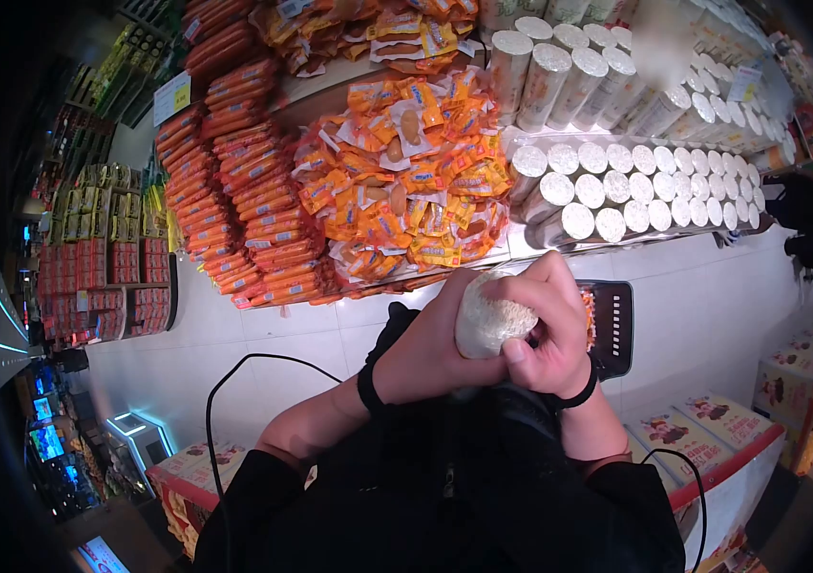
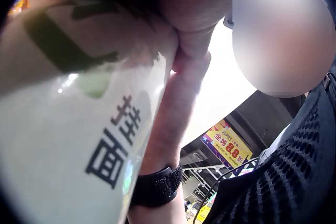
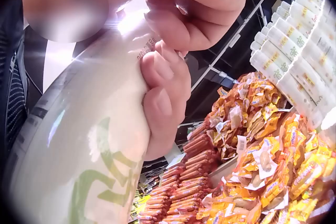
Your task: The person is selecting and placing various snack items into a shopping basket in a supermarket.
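A cylindrical pack of dried noodles (image 1: 487, 320) is held up in front of the body, its pale noodle ends facing the head camera. Around its side the left hand (image 1: 425, 339) is wrapped. In the right wrist view, curled left fingers (image 3: 161, 95) lie against the wrapper. The right hand (image 1: 557, 320) grips the upper end with bent fingers, its thumb close to the rim. Clear film with green brush marks and dark printed characters covers the pack (image 2: 73, 129) in the left wrist view. Both wrists carry black bands.
Stacked noodle packs (image 1: 616, 186) fill the shelf at right. Orange-wrapped snacks (image 1: 406, 191) and red-orange packages (image 1: 263, 191) are heaped beside them. A black shopping basket (image 1: 614, 329) is beyond the right hand. Printed cartons (image 1: 712, 430) stand at the lower right; a black cable (image 1: 225, 382) loops at left.
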Motion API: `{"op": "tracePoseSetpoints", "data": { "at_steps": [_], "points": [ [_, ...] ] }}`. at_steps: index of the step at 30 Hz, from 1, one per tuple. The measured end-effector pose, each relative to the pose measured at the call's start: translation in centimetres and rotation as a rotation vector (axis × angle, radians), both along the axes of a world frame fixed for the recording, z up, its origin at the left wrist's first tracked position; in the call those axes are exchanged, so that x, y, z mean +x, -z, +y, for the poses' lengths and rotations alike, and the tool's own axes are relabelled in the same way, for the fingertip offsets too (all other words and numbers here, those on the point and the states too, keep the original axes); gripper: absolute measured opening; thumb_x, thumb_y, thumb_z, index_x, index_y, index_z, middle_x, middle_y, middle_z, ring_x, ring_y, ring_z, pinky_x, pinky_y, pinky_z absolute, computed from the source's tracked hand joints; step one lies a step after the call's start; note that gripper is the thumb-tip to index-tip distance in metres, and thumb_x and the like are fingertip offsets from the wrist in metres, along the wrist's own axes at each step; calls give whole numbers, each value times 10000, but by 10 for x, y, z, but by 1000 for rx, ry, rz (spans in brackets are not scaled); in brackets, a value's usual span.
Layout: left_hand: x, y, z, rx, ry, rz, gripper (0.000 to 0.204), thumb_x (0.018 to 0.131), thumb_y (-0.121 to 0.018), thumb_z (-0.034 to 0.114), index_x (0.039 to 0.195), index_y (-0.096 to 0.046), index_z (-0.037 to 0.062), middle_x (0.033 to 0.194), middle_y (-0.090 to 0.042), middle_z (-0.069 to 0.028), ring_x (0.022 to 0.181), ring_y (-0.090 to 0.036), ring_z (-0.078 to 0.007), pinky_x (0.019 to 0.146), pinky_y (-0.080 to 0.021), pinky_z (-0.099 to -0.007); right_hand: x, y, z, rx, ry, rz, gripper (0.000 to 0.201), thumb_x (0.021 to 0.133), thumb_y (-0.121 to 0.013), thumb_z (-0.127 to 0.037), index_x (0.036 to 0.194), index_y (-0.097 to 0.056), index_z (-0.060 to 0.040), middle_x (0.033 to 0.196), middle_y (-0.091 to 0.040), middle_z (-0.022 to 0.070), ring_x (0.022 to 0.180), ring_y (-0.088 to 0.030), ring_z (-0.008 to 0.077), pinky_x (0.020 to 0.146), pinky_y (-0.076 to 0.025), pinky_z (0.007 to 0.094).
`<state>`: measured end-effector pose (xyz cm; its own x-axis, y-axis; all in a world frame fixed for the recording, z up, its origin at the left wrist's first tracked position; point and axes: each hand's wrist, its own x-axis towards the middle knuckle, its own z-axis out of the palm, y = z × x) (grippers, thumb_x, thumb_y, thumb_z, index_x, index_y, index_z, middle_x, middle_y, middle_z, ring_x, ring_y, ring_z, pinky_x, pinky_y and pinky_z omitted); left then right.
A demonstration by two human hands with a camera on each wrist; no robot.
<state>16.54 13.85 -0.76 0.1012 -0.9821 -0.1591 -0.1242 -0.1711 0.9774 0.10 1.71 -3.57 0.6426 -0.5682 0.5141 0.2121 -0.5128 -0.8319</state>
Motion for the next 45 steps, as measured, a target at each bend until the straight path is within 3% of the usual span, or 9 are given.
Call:
{"op": "tracePoseSetpoints", "data": {
  "at_steps": [3, 7, 11, 12, 16, 25, 31, 40, 45],
  "points": [
    [4, 1, -2, 10, 32, 29, 853, 798, -919, 291, 1441, -439, 6, 1344, -586, -131, 1271, -594, -212, 1085, -497, -398, 6, -5, 5, 30, 39, -1, 613, 995, -673, -576, 1153, -761, 9, 928, -627, 104, 821, -540, 221, 726, -447, 352],
    [18, -1, -1, 37, 75, -3, 853, 799, -921, 284, 1445, -436, 9, 1356, -575, -134, 1284, -587, -214, 1094, -492, -399, 14, -7, 12, -13, 95, 43, 646, 985, -650, -588, 1171, -765, 20, 921, -632, 101, 815, -541, 218, 716, -452, 351],
    [32, 2, 3, 37, 77, 56, 820, 814, -916, 276, 1430, -438, 22, 1353, -569, -135, 1284, -587, -208, 1086, -498, -405, 32, -8, 21, 14, 152, 9, 630, 978, -638, -561, 1203, -775, 12, 906, -569, 98, 809, -541, 225, 725, -452, 359],
    [38, 5, 6, 31, 103, 40, 794, 827, -902, 242, 1426, -429, 24, 1350, -568, -137, 1272, -593, -204, 1073, -506, -401, 30, -9, 18, -32, 89, 34, 515, 889, -729, -341, 1285, -740, -12, 939, -524, 107, 810, -555, 256, 726, -493, 364],
    [56, -6, 10, -16, 161, -19, 760, 851, -872, 170, 1427, -401, 16, 1297, -582, -119, 1203, -616, -185, 1024, -525, -380, 43, -22, 29, -24, 61, 72, 475, 921, -733, -299, 1294, -735, -4, 968, -525, 123, 836, -574, 271, 749, -515, 377],
    [100, -11, 22, 70, 275, 205, 717, 840, -868, 164, 1380, -416, 32, 1241, -575, -91, 1149, -605, -159, 997, -524, -370, 72, -45, 54, -36, 85, 252, 433, 942, -791, -309, 1253, -709, -19, 1016, -564, 140, 906, -633, 323, 796, -540, 390],
    [121, -3, 31, 58, 331, 179, 875, 788, -893, 155, 1500, -398, 38, 1392, -548, -125, 1322, -562, -215, 1128, -479, -412, 98, -40, 84, 84, 201, 168, 495, 1024, -700, -445, 1279, -681, -21, 1100, -612, 159, 993, -625, 329, 896, -514, 416],
    [136, -6, 37, 54, 404, 180, 851, 781, -872, 130, 1488, -409, 31, 1396, -551, -142, 1343, -560, -237, 1135, -477, -425, 104, -39, 103, 89, 243, 191, 442, 994, -738, -384, 1279, -701, -48, 1136, -623, 160, 1014, -633, 321, 922, -507, 422],
    [138, 8, 40, -52, 368, 127, 750, 817, -899, 143, 1389, -431, 16, 1292, -567, -140, 1233, -603, -217, 1033, -524, -389, 106, -51, 102, 83, 232, 227, 470, 926, -822, -273, 1318, -689, -49, 1152, -631, 153, 1065, -653, 326, 963, -523, 417]
  ]
}}
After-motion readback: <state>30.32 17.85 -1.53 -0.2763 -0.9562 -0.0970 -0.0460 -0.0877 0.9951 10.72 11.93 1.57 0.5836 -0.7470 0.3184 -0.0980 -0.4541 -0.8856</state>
